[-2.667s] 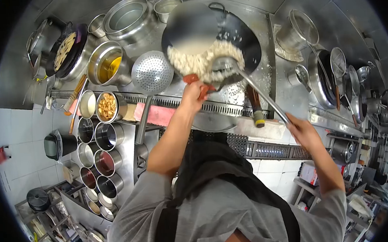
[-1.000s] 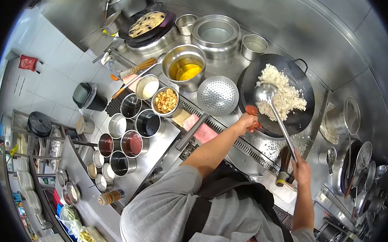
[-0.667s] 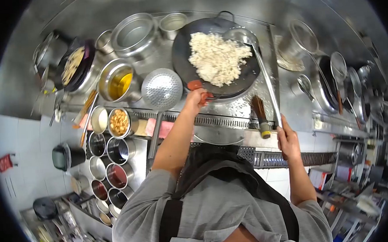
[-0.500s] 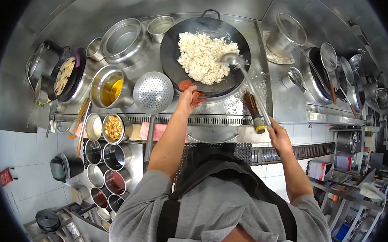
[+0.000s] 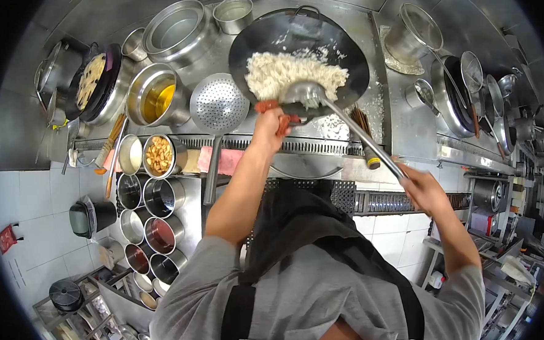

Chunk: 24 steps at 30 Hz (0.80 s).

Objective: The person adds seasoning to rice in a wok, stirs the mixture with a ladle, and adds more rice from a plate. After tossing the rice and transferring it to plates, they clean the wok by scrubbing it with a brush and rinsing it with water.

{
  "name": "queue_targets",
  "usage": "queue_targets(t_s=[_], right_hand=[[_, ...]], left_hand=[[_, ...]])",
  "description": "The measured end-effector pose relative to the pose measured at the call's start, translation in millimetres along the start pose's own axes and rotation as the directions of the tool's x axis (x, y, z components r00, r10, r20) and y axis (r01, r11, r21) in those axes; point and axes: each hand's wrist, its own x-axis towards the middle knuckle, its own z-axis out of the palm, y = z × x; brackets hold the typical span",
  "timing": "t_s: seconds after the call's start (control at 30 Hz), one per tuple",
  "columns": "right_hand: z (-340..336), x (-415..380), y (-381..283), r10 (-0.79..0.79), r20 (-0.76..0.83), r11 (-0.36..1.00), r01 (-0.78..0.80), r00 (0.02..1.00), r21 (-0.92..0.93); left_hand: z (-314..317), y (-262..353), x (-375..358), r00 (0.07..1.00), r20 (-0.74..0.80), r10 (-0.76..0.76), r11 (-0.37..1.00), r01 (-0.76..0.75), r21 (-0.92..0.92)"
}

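Observation:
My left hand (image 5: 271, 128) is closed round the near handle of a large black wok (image 5: 239, 67), with a red cloth (image 5: 283, 121) between palm and metal. The wok is tilted and holds a mass of white rice (image 5: 279, 71), with loose grains up its far side. In my right hand (image 5: 422, 190) is the long handle of a metal ladle (image 5: 305, 94). The ladle's bowl is at the wok's near edge, against the rice. Left of the wok lies a perforated skimmer (image 5: 219, 103). A bamboo brush (image 5: 364, 137) lies under the ladle's handle.
A pot of yellow oil (image 5: 158, 102) and a water pot (image 5: 175, 30) stand left. Nearer are a container of light brown pieces (image 5: 159, 156) and several sauce pots (image 5: 163, 234). At right stand a strainer over a pot (image 5: 421, 30) and another wok (image 5: 449, 93).
The wok has tipped and the rice has shifted, spreading to the right. The ladle's bowl has come nearer and left. My right hand has moved to the right.

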Motion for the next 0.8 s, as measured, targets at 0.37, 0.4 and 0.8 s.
queue_targets(t_s=[0.37, 0.4, 0.8], right_hand=[[29, -19, 23, -0.054, -0.154, 0.996, 0.043, 0.987, -0.075], [22, -29, 33, -0.035, -0.110, 0.999, 0.034, 0.993, -0.012], [48, 12, 56, -0.304, -0.311, 0.952, 0.277, 0.900, -0.130]], left_hand=[[12, -27, -81, 0.994, -0.097, 0.052, 0.991, -0.063, -0.114], [28, -5, -71, 0.992, -0.130, -0.005, 0.999, 0.000, -0.035], [-3, -42, -48, 0.988, -0.151, 0.024, 0.991, -0.003, 0.136]])
